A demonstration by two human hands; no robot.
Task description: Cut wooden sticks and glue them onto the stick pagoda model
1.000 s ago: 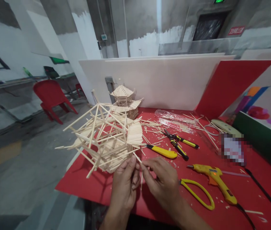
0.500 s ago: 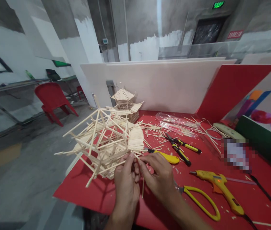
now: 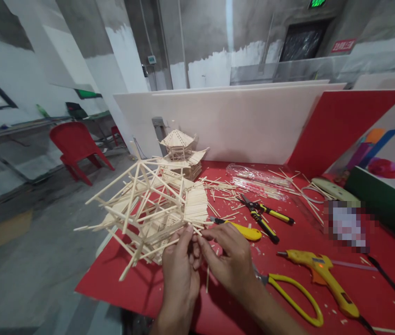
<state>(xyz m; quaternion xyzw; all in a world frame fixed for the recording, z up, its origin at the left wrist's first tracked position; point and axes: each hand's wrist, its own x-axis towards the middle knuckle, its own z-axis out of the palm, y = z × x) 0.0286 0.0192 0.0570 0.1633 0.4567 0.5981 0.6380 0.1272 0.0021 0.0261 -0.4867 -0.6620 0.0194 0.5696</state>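
Note:
A half-built model of thin wooden sticks stands tilted at the left edge of the red table. My left hand pinches the model's lower right corner with its fingers closed on the sticks. My right hand meets it there, thumb and forefinger pinched on a thin stick that hangs down between both hands.
A finished small stick pagoda stands behind the model. On the table lie a yellow utility knife, pliers, yellow scissors, a yellow glue gun, a bag of sticks and loose sticks. White and red boards stand behind.
Both hands have shifted slightly up and left, closer onto the model's corner. The model has tipped a little to the left. The view has shifted slightly.

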